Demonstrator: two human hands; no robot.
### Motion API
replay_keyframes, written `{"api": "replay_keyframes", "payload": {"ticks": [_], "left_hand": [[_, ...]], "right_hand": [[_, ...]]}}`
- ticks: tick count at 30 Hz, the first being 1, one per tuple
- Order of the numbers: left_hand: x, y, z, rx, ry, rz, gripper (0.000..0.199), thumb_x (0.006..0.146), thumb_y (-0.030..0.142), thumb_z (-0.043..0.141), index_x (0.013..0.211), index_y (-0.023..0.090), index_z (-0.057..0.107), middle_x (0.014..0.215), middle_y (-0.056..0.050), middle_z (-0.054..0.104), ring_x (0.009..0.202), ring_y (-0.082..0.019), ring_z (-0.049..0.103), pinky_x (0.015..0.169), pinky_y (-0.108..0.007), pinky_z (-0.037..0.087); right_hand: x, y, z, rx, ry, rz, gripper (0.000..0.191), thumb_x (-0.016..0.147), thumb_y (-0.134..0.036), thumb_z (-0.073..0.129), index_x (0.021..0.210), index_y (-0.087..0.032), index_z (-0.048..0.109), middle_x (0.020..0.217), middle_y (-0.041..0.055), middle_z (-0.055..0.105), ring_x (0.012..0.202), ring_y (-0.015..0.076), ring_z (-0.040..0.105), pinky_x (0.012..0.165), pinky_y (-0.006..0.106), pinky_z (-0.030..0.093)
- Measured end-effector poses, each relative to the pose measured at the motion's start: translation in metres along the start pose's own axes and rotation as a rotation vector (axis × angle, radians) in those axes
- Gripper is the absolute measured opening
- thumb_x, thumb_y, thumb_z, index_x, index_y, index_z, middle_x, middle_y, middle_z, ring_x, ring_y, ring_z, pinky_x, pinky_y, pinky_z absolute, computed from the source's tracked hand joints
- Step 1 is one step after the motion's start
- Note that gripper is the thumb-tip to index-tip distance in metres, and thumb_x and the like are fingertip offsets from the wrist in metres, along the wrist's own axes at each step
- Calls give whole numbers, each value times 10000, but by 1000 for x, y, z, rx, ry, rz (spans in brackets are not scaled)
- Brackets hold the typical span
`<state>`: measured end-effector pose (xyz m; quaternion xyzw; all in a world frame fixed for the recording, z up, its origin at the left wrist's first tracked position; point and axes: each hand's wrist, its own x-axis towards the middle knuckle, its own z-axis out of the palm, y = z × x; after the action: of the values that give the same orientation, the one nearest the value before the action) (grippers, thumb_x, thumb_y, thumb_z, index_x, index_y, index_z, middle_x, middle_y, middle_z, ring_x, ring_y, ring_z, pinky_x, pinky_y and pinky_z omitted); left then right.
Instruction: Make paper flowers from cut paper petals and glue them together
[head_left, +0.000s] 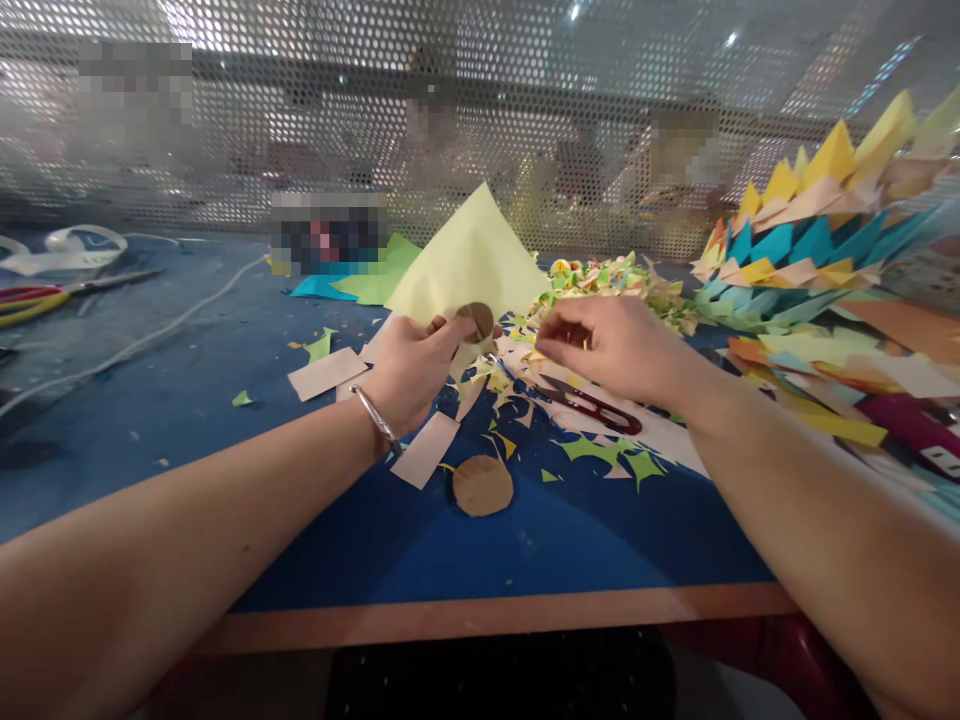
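My left hand point(424, 365) is closed on a pale yellow paper sheet point(480, 245) and a round brown cardboard disc point(477, 320). The sheet stands up with one corner pointing upward, and the disc lies against its lower part under my thumb. To the right, my right hand point(615, 345) is loosely curled, a gap showing between thumb and fingers, with nothing visible in it. Below it, scissors point(596, 405) with dark red handles lie on white paper among scraps. A second cardboard disc point(482, 486) rests on the blue table nearer to me.
Paper offcuts point(600, 285) are heaped behind my right hand. Layered folded-paper work point(814, 240) rises at the right. Pale paper strips point(425, 450) lie near my left wrist. A white cable point(169, 330) and pliers point(45, 300) are at left. Perforated metal point(495, 130) stands behind the table.
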<state>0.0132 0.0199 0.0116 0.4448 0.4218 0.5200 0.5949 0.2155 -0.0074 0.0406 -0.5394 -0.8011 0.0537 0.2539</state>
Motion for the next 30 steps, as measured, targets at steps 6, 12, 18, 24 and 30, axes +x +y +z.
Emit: {"api": "replay_keyframes", "payload": {"ticks": [6,12,18,24,30], "left_hand": [[-2,6,6,20,31,119,359,805,72,614,465,170,550,564,-11,555,624,-113,551,644,-250,469],[-3,2,4,22,23,98,451,791,95,643,397,194,446,453,45,349,494,-84,376,543,-246,402],[-3,-3,3,32,-27,50,410,800,126,666,437,172,481,526,18,419,524,-87,377,525,-276,319],[-7,2,6,-46,-158,26,333,874,95,582,549,161,602,684,-9,558,621,-95,467,608,-247,365],[-14,7,8,-135,-339,9,258,889,139,583,641,165,648,766,-20,613,703,-125,560,616,-235,428]], "right_hand": [[-5,3,-8,-209,-246,91,181,859,-341,628,738,-211,662,686,36,676,605,180,589,545,314,377],[-12,-1,-16,-235,-586,219,215,848,-362,652,699,-219,594,567,20,631,487,170,555,485,310,353],[-9,0,-13,-343,-505,180,159,778,-243,613,647,-208,532,586,13,592,512,144,502,516,302,305],[-9,3,-14,-157,-132,98,187,784,-280,618,645,-197,522,649,3,575,600,135,494,577,292,340],[-11,-3,-1,36,42,70,119,771,-219,628,678,-185,562,634,-22,555,569,113,482,563,281,345]]}}
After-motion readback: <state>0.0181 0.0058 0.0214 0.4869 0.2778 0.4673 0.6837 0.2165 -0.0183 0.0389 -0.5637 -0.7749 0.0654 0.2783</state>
